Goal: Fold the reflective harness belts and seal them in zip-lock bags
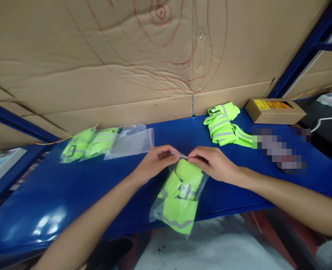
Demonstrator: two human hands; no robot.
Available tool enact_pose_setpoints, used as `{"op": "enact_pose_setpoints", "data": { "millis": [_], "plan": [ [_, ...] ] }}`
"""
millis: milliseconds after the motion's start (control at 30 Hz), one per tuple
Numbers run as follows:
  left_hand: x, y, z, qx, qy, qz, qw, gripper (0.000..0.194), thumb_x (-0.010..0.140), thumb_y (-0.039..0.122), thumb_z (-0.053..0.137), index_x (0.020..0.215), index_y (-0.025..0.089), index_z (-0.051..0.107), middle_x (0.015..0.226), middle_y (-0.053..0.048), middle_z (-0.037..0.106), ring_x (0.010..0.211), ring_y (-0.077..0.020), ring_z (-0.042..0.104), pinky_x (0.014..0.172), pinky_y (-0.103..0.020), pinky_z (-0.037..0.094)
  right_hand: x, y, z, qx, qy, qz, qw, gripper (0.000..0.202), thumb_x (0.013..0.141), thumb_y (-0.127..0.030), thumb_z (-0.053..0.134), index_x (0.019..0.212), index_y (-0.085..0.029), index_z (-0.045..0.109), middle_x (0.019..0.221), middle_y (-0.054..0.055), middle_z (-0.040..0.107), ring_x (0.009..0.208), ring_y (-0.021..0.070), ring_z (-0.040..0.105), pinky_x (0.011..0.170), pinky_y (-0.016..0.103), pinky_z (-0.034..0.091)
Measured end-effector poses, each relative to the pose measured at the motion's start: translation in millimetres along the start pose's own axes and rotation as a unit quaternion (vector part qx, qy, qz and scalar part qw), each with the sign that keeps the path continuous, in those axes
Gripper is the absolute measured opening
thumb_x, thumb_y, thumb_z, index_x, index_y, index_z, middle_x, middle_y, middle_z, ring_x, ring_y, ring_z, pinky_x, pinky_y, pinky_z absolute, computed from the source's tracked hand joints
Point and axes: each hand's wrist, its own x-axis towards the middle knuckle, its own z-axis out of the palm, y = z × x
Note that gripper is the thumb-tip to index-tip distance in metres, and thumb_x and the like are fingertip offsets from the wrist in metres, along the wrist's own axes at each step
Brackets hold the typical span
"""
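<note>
A clear plastic bag with a folded neon-yellow reflective strap inside hangs at the front edge of the blue table. My left hand pinches the left part of the bag's top strip, which has a red line. At the right part of the same strip, my right hand is closed, thumb against fingers. The yellow strap shows grey bands and a dark buckle through the plastic. Whether the bag's top is sealed I cannot tell.
Two filled bags and flat clear bags lie at the back left. Loose yellow straps lie at the back right beside a cardboard box. A cardboard wall stands behind the blue table. A pixelated item is at the right.
</note>
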Motion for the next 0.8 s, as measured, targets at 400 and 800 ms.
{"op": "enact_pose_setpoints", "data": {
  "millis": [400, 800],
  "plan": [
    [0.7, -2.2, -2.2, 0.03, -0.008, 0.038, 0.999, 0.025, 0.087, 0.041, 0.076, 0.086, 0.016, 0.071, 0.089, -0.004, 0.069, 0.081, -0.0138, 0.059, 0.075, -0.026, 0.044, -2.6, 3.4, 2.3, -0.02, -0.02, -0.017, 0.999, 0.018, 0.105, -0.028, 0.052, 0.1, -0.017, 0.067, 0.094, 0.006, 0.072, 0.084, 0.0156, 0.066, 0.074, 0.026, 0.046],
    [-1.2, 0.8, -4.2, 0.044, 0.006, 0.044, 0.998, 0.025, 0.084, 0.041, 0.079, 0.088, 0.016, 0.075, 0.09, -0.005, 0.073, 0.083, -0.0149, 0.063, 0.077, -0.026, 0.046, -0.2, -0.9, -2.5, 0.041, -0.003, 0.032, 0.999, 0.02, 0.101, -0.032, 0.059, 0.096, -0.017, 0.07, 0.078, 0.001, 0.067, 0.065, 0.0102, 0.058, 0.06, 0.022, 0.041]
  ]
}}
